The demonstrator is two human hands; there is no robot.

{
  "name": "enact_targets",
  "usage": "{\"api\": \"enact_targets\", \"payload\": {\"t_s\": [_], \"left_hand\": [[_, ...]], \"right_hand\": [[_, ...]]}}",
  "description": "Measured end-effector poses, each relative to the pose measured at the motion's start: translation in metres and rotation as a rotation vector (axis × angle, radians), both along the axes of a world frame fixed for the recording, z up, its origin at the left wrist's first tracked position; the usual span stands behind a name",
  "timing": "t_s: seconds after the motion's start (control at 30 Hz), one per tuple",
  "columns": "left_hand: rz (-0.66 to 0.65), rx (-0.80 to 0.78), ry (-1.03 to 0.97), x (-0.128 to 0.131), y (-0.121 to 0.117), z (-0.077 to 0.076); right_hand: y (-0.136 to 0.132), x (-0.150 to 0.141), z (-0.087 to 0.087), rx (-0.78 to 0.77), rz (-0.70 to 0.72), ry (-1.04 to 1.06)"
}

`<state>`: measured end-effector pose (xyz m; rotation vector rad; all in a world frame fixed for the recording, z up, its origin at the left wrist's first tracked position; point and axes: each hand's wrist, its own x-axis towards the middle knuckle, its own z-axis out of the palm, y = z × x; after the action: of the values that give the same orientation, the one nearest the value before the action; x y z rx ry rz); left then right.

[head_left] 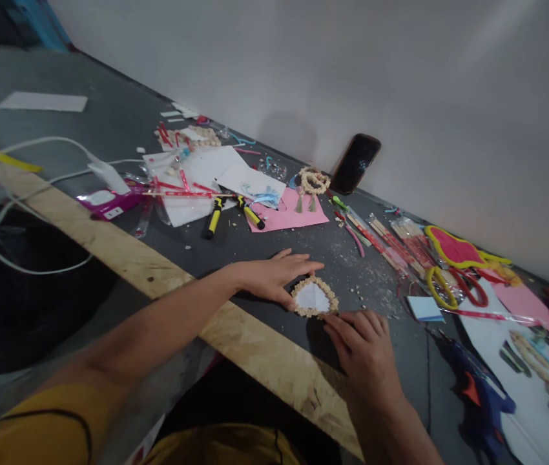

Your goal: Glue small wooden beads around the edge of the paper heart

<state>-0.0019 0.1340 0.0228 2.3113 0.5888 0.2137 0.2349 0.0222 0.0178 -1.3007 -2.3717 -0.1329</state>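
Observation:
On the dark table lies a small rounded white paper piece (312,297) with a rim of tan, crumbly-looking bits (333,302) around it. My left hand (279,274) rests beside it, fingers stretched out along its far left side and thumb touching the left rim. At the lower right rim, my right hand (364,339) has its thumb and fingertips pressed together. Whatever those fingertips pinch, if anything, is hidden or too small to name.
Yellow-and-black pliers (214,217), pink paper (274,219) and white sheets lie beyond my hands. A phone (356,163) leans on the wall. To the right are yellow-handled scissors (442,289) and a blue glue gun (480,387). A white cable (56,139) crosses the left side.

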Motion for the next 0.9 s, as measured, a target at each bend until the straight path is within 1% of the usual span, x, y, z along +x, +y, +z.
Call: {"api": "enact_targets", "payload": {"t_s": [0.23,0.6,0.9], "left_hand": [[-0.004,-0.011,-0.008,0.0,0.001,-0.002],[0.0,0.002,0.01,0.0,0.0,0.001],[0.003,0.011,-0.01,0.0,0.0,-0.001]], "right_hand": [[0.004,-0.005,-0.006,-0.035,-0.063,0.0],[0.008,-0.005,-0.01,-0.043,-0.025,0.06],[0.009,-0.005,-0.011,-0.055,-0.01,0.067]]}}
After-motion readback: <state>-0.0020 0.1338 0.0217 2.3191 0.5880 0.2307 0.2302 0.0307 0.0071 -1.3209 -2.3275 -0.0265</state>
